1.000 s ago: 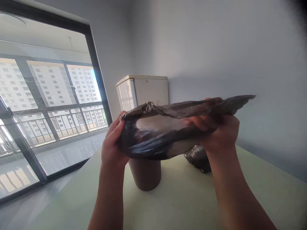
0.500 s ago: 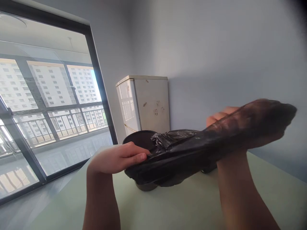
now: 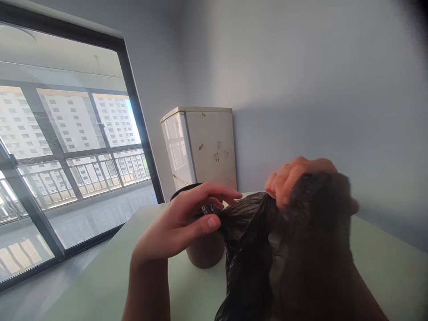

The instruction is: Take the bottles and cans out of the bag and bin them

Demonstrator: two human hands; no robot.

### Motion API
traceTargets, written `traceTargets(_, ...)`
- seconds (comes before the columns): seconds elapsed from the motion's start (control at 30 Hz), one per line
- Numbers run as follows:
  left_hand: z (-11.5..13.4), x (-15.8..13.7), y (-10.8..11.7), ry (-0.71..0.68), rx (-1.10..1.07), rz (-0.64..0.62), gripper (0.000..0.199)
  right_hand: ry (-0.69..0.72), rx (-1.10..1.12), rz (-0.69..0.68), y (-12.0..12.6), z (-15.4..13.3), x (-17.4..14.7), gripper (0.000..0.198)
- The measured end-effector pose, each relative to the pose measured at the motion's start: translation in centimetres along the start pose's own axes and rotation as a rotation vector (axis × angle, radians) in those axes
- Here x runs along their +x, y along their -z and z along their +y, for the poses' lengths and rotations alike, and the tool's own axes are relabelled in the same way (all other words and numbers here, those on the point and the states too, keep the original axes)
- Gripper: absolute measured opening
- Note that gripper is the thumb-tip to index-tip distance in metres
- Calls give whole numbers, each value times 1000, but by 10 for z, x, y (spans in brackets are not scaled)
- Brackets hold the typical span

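The left hand point(image 3: 182, 220) pinches the crinkly black plastic bag point(image 3: 254, 249) between thumb and fingers at nine o'clock. The right hand point(image 3: 301, 183), fingers curled, grips its bunched edge at two o'clock. The draped bag hides part of the round brown bin point(image 3: 204, 247) on the smooth pale table point(image 3: 100, 276).

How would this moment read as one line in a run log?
left hand: pinching black plastic bag | right hand: gripping bag | brown bin: on table, behind bag

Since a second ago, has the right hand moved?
Yes. The right hand has dropped lower against the fridge, with the black bag now hanging down.
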State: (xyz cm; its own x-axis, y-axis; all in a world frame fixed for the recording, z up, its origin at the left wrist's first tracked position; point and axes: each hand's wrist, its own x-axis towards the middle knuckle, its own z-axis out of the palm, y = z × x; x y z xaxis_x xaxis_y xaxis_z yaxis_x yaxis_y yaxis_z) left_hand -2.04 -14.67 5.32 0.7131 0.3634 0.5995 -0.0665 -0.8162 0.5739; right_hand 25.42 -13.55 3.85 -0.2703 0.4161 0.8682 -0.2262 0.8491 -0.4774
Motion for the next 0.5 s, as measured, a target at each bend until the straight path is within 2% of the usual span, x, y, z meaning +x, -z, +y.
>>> traceTargets(0.07,1,5,-12,38,5,-35,37,52,108,34,-16,7,3,36)
traceTargets(0.13,-2,10,-23,68,66,-126,27,30,187,52,-30,13,5,29)
traceTargets(0.23,-11,15,-37,111,250,-267,11,-12,272,54,-41,16,6,23)
traceTargets(0.3,-20,16,-44,123,385,-282,10,8,332,33,-43,15,5,21)
traceTargets(0.37,-26,19,-49,141,486,-188,9,58,358,-37,-41,14,4,25)
traceTargets(0.5,-32,25,-47,229,573,175,11,213,279,-138,-33,7,-3,29)
